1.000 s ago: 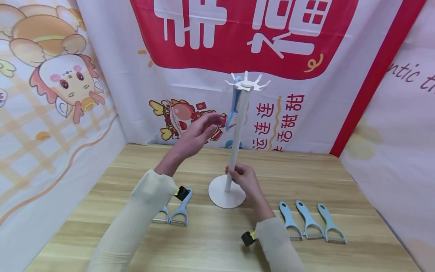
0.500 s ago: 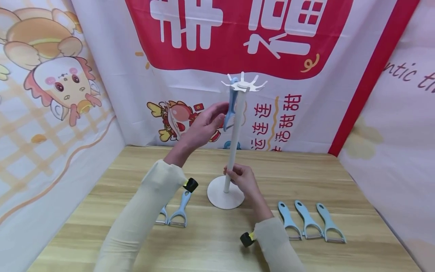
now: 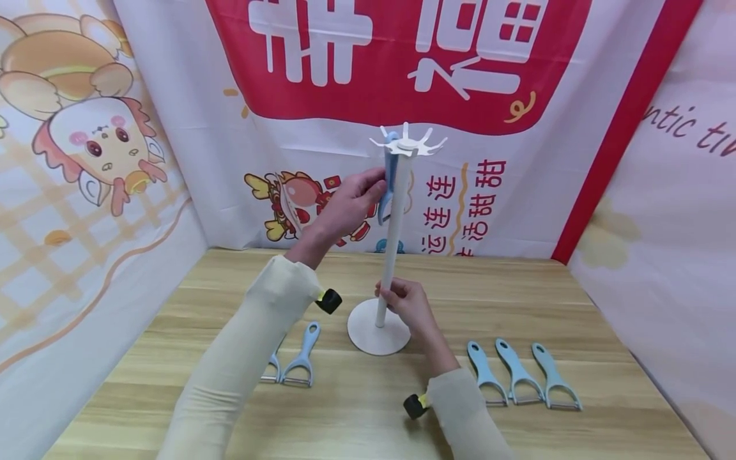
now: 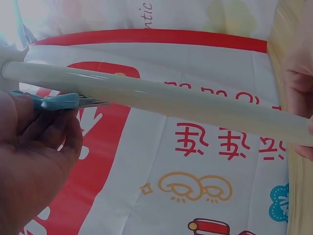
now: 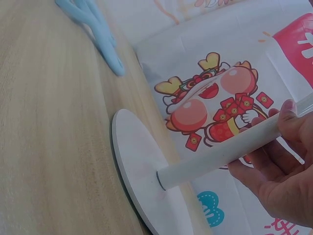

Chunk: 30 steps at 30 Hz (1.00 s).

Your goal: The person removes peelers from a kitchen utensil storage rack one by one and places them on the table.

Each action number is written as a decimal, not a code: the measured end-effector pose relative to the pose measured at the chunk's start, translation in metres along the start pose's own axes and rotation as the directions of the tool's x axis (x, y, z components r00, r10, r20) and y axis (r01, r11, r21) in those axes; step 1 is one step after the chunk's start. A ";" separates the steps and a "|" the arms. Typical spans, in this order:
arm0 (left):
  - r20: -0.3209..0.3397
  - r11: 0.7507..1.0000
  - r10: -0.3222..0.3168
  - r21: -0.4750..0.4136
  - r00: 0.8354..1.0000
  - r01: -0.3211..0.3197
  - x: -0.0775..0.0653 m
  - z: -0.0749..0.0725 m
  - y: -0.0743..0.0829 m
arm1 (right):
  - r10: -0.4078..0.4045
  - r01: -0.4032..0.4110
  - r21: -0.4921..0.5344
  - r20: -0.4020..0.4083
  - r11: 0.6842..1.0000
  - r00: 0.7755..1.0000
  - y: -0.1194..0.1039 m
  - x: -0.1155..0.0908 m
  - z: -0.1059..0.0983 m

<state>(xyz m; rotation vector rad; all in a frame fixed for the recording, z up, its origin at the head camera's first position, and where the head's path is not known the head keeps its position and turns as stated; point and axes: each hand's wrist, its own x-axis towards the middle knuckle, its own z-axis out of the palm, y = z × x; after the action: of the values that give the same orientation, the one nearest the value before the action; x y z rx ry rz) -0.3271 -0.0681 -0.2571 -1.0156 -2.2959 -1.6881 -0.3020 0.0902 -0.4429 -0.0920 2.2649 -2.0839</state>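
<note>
A white stand's pole (image 3: 394, 230) rises from a round base (image 3: 368, 338) to a ring of hooks (image 3: 408, 146). From one hook on the left side hangs a light blue vegetable peeler (image 3: 391, 167), blade end down. My left hand (image 3: 349, 206) pinches its handle between thumb and fingers; in the left wrist view the peeler (image 4: 61, 101) lies close beside the pole. Low on the pole, just above the base, my right hand (image 3: 413, 306) grips with thumb and fingers. The right wrist view shows that hand (image 5: 281, 183) around the pole.
Two blue peelers (image 3: 299, 365) lie left of the base, one partly hidden by my left sleeve. Right of it, three more peelers (image 3: 519, 377) lie side by side on the wooden table (image 3: 345, 415). Printed cloth (image 3: 322, 150) hangs behind and at both sides.
My left hand has moved up and right to the hanging peeler and now pinches its handle. My right hand keeps its grip on the pole. The head view has shifted slightly.
</note>
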 end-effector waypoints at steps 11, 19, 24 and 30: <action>-0.063 0.999 -0.047 -0.019 0.997 0.046 0.004 -0.003 0.005 | -0.005 0.005 -0.012 0.002 1.000 1.000 0.002 0.001 0.001; -0.084 0.998 -0.023 -0.056 0.996 0.018 0.008 -0.003 0.009 | 0.007 -0.007 -0.003 -0.012 1.000 1.000 0.003 0.001 0.000; -0.112 0.997 -0.003 -0.073 0.994 -0.005 0.009 -0.004 0.008 | -0.003 0.003 -0.005 -0.007 1.000 1.000 0.003 0.002 0.000; -0.131 0.998 0.014 -0.065 0.991 -0.022 0.009 -0.004 0.007 | 0.000 0.000 -0.013 -0.010 1.000 1.000 0.003 0.002 0.000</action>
<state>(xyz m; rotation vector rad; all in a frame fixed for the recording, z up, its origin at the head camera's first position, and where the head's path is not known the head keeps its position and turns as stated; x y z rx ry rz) -0.3309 -0.0665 -0.2455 -0.9052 -2.1568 -1.7778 -0.3042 0.0902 -0.4459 -0.0824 2.2851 -2.0744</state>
